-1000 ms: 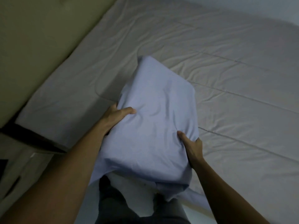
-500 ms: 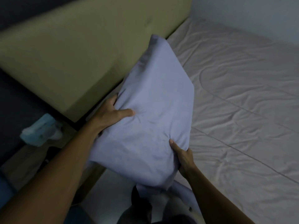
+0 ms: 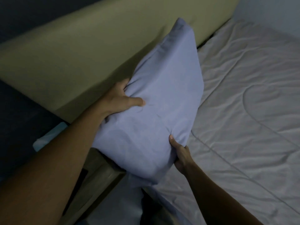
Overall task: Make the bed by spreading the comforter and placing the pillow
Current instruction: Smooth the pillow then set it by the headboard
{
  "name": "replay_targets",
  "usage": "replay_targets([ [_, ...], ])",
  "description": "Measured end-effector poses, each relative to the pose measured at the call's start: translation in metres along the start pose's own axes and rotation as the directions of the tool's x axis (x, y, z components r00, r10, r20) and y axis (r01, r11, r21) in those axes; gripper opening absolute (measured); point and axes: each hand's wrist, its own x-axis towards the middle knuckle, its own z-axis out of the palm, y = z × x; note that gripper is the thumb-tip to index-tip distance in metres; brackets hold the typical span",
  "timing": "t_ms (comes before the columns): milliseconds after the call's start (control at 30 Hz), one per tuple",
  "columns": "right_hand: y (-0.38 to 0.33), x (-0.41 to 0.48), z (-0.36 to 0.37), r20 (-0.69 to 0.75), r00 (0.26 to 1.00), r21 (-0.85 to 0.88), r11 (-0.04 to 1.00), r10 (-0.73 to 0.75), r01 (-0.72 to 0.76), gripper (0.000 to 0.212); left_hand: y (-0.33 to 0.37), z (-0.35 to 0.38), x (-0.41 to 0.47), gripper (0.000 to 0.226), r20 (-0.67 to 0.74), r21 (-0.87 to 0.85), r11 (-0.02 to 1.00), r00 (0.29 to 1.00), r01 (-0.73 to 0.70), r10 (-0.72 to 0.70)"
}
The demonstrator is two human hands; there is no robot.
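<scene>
Head view, dim light. A pale blue pillow (image 3: 164,98) fills the centre of the frame. It is tilted, with its far corner pointing to the upper centre in front of the olive headboard (image 3: 97,51) and its near end low at the bed's edge. Contact between pillow and headboard cannot be judged.

The left hand (image 3: 118,99) grips the pillow's left edge at centre left. Its thumb lies across the top face and presses folds into the cloth; the other fingers curl out of sight behind the edge. The right hand (image 3: 181,153) grips the near right corner at lower centre. Its thumb is on top with fabric bunched beneath it, and the other fingers are wrapped under the pillow and hidden. Both forearms enter from the lower edge of the frame.

The white comforter (image 3: 243,114) lies spread over the bed across the right half of the frame, creased and crossed by stitched seams. The pillow's right side overlaps its left margin.

A wooden ledge (image 3: 103,172) shows below the pillow at lower left. A pale, blurred object (image 3: 47,138) lies beside the left forearm.
</scene>
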Motion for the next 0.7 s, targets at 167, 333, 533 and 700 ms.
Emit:
replay_targets([
  [167,-0.033,0.093,0.039,0.056,0.998,0.040,0.999,-0.002,0.000,0.073,-0.010,-0.007,0.111,0.086,0.015,0.037,0.999,1.000,-0.005,0.004],
  [333,-0.047,0.176,0.061,0.077,0.997,0.066,0.998,0.015,-0.020,0.073,-0.032,-0.001,0.190,0.091,0.052,0.141,0.987,0.996,-0.074,0.067],
  [533,-0.041,0.241,0.058,0.024,0.999,0.118,0.992,0.038,-0.040,0.080,-0.064,0.036,0.256,0.109,0.074,0.286,0.957,0.997,-0.055,0.035],
  [700,-0.036,0.265,0.040,0.100,0.988,-0.004,0.993,0.115,-0.115,0.067,-0.106,0.058,0.269,0.127,0.059,0.339,0.939,0.995,0.051,-0.075],
])
